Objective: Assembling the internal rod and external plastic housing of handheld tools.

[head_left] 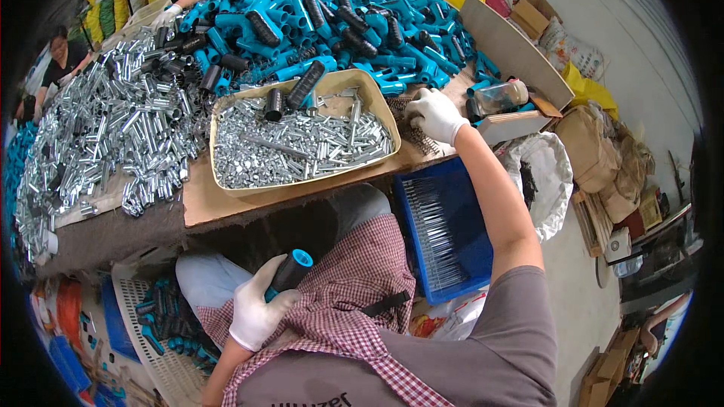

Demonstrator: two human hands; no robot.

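Observation:
In my gloved left hand, above my lap, is a teal plastic handle with a black ribbed grip; its round open end points up and right. My gloved right hand reaches to the table, right of the tray, its fingers curled down at a small heap of dark coil springs. What its fingertips pinch, if anything, is hidden. Beside that hand, a cream tray holds many small silver metal pins and fittings, with a few black grips lying across its far side.
A large pile of teal and black handles covers the table's far part. Silver metal tubes heap at left. A blue bin of metal rods stands below my right arm, and a white basket at lower left. Two people work across the table.

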